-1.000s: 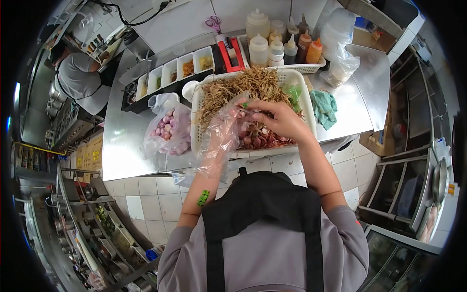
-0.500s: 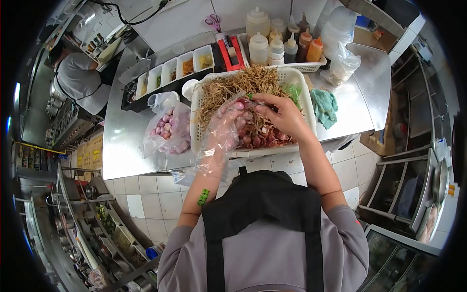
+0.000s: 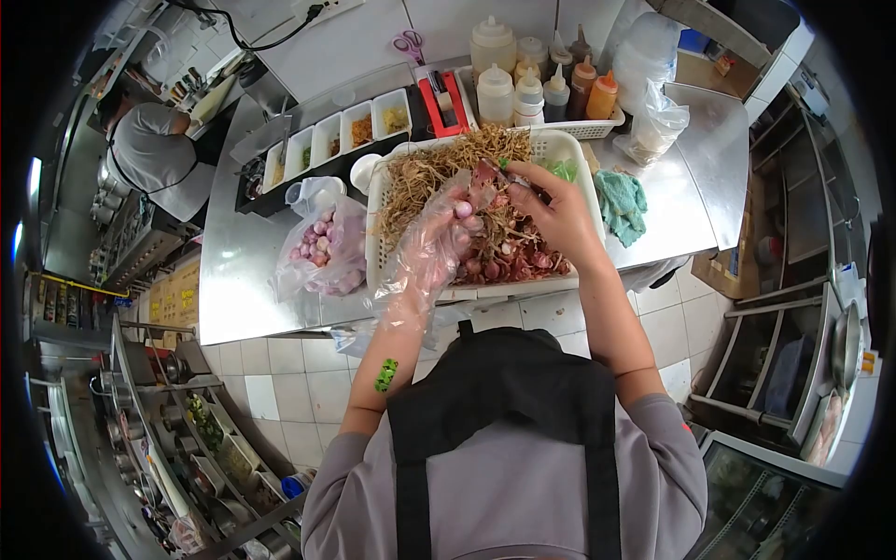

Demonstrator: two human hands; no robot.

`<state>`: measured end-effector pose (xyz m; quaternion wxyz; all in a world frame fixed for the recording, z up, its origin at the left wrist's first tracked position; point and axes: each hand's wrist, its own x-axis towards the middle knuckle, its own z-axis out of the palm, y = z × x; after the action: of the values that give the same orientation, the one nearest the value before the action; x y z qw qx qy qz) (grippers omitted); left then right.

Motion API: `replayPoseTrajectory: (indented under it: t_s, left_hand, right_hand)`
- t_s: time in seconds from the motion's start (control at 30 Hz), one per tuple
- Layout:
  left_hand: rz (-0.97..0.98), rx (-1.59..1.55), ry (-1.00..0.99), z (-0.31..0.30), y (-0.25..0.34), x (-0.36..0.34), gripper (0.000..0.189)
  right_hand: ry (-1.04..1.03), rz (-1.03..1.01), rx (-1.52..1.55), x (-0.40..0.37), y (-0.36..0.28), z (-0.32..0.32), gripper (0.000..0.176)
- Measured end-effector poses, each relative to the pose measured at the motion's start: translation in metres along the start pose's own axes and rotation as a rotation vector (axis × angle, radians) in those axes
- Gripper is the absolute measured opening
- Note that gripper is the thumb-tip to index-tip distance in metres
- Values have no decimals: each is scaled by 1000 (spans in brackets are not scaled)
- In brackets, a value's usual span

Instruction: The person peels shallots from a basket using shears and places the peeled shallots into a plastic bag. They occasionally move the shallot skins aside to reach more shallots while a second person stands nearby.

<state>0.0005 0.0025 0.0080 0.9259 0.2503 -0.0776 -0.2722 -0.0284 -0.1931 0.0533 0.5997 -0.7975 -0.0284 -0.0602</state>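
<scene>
In a clear loose plastic glove, my left hand (image 3: 439, 233) is closed around a peeled pink shallot (image 3: 463, 209). My bare right hand (image 3: 560, 213) is a little to the right, its thumb and fingers closed on what looks like a small knife (image 3: 519, 179), mostly hidden by the fingers. Reddish skin hangs by its tip, and a bit of green shows at a fingertip. Both hands are over a white plastic basket (image 3: 594, 201) heaped with dried stalks (image 3: 420, 177) and unpeeled red shallots (image 3: 513, 264). Left of the basket, a clear bag (image 3: 322, 252) holds peeled shallots.
Behind the basket stand squeeze bottles (image 3: 496, 93) in a rack and a red holder (image 3: 441, 103). Condiment tubs (image 3: 357, 126) line the back left. A green cloth (image 3: 621, 205) and a tied plastic bag (image 3: 658, 126) lie right. A co-worker (image 3: 159, 149) stands far left.
My right hand has moved away from the left, slightly up and right, taking reddish skin with it. The peeled shallot now shows more plainly in my left hand.
</scene>
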Motion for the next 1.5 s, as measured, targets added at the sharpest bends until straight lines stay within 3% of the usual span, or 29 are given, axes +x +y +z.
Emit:
replayPoseTrajectory:
  t_s: [0.13,0.23,0.3,0.43,0.5,0.53,0.73,0.9,1.17,1.33,1.5]
  left_hand:
    - [-8,19,53,-4,0,1,46]
    - [33,121,113,-5,2,1,44]
    - [59,188,177,-4,3,1,43]
    - [161,325,144,-1,2,-2,34]
    - [189,344,152,-4,0,-1,33]
    - [214,378,118,-7,-1,0,34]
    - [182,399,79,6,-4,-6,42]
    - [177,495,70,0,-3,-5,43]
    - [188,255,102,0,-3,-1,42]
    - [135,1,-10,-17,-1,1,42]
    - [127,58,29,-22,-1,-1,44]
  right_hand:
    - [93,-229,-41,0,9,-2,29]
    - [148,-200,-93,-3,4,-6,27]
    - [56,37,-325,-5,2,-10,32]
    - [-17,20,-321,-9,0,-5,38]
    - [-150,-187,-137,-12,0,1,39]
    - [-242,-152,-164,-12,-3,0,39]
    - [-156,-434,-165,-7,8,16,31]
    - [-167,-362,-204,-6,3,15,27]
    - [-28,-384,-92,-3,10,15,23]
    - [4,-148,-268,-3,-1,4,27]
    - [-138,-201,-218,-6,-2,5,35]
